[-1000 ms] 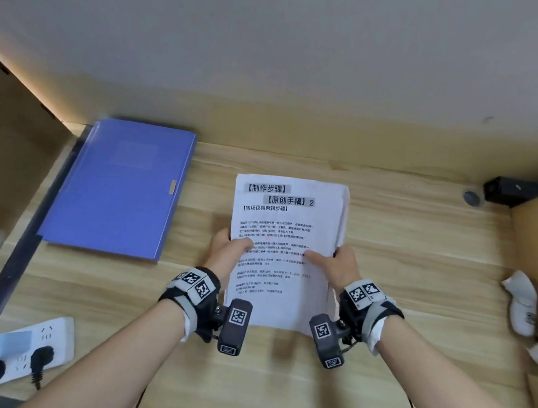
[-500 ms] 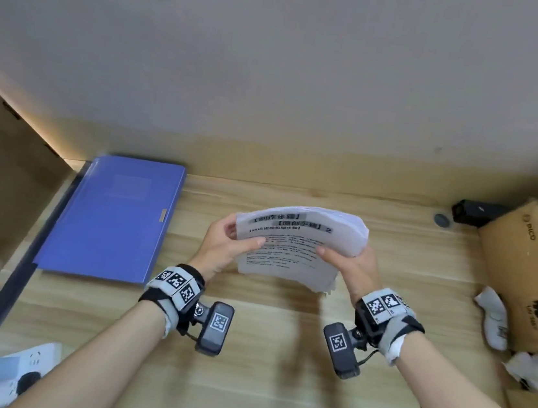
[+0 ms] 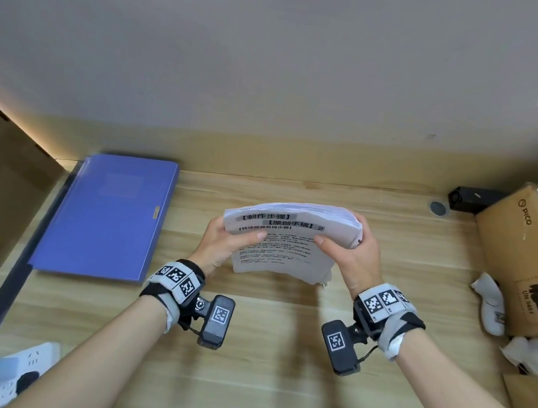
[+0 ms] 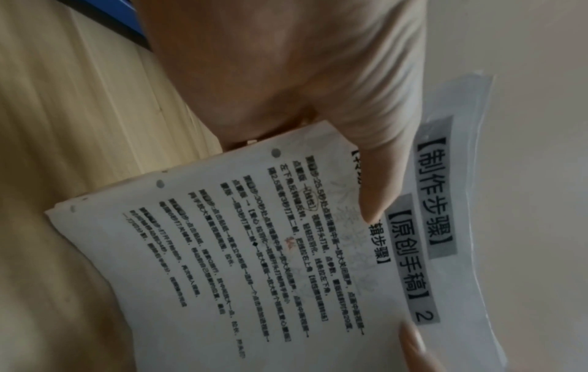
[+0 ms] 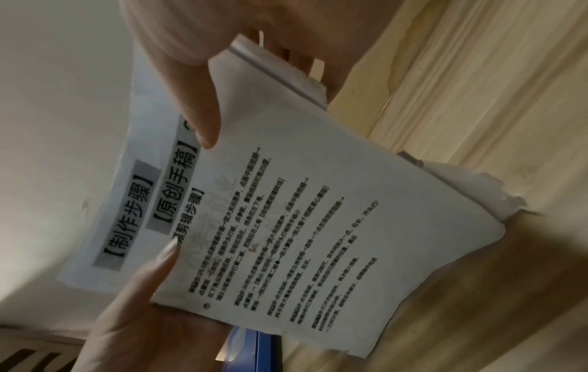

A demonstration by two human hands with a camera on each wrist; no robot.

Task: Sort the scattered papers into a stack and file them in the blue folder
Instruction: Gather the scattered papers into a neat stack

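Papers, gathered into one stack, are what I am holding up off the wooden desk, with the printed top sheet facing me and its upper part bowed back away from me. My left hand pinches the stack's left edge, thumb pressed on the front and fingers curled behind. My right hand pinches the right edge the same way, thumb on the print just below the heading. Punched holes run down the left margin in the left wrist view. The blue folder lies closed and flat on the desk, to the left of the stack and apart from it. A cardboard box stands well to the stack's right.
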